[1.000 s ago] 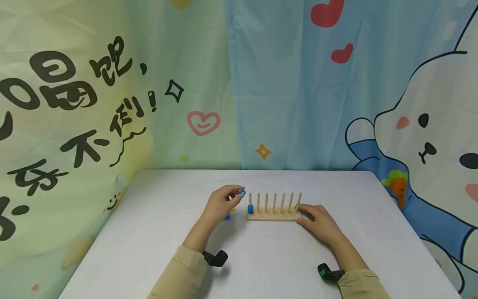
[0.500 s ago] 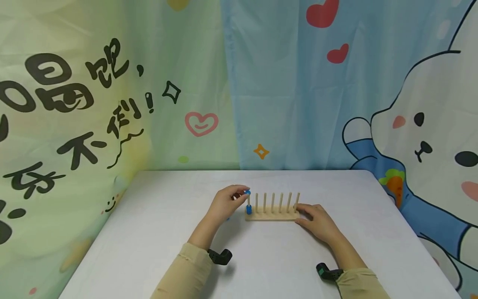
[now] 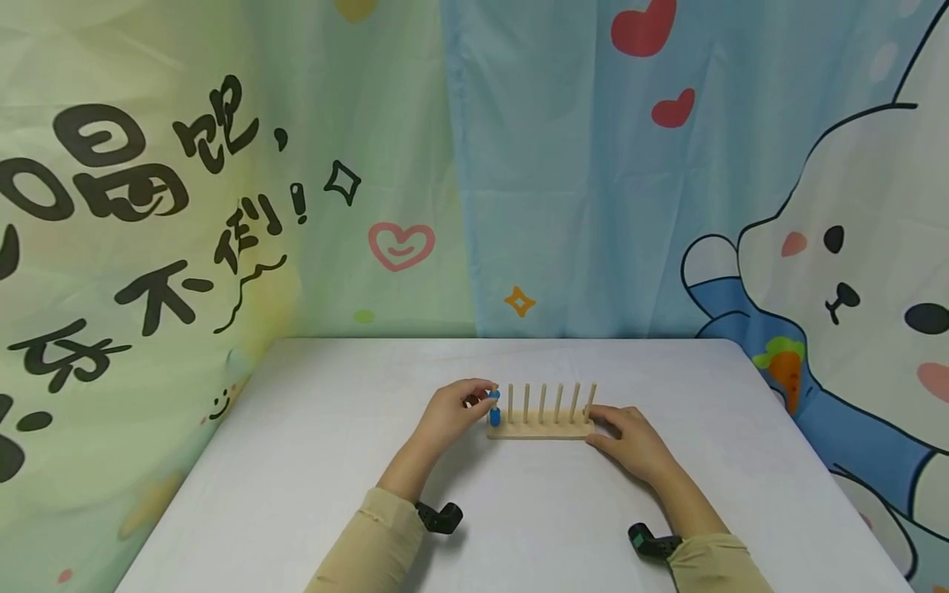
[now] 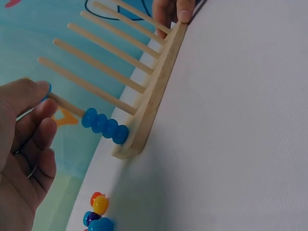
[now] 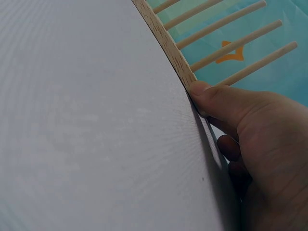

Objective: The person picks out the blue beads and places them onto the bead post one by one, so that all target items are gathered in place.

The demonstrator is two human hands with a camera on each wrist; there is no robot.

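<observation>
A wooden peg rack stands on the table, with a row of several upright pegs. My left hand is at its left end, pinching a blue bead between thumb and fingers at the top of the leftmost peg. Lower on that same peg sits a stack of blue beads, down at the base. The other pegs carry no beads. My right hand grips the rack's right end, its thumb pressed on the front edge and the other fingers behind.
Loose beads in blue, yellow, red and dark purple lie on the white table left of the rack; my left hand hides them in the head view. A printed curtain hangs behind the table.
My left hand has moved right with the blue bead to the leftmost peg, then slightly down onto its top. My right hand has stayed at the rack's right end.
</observation>
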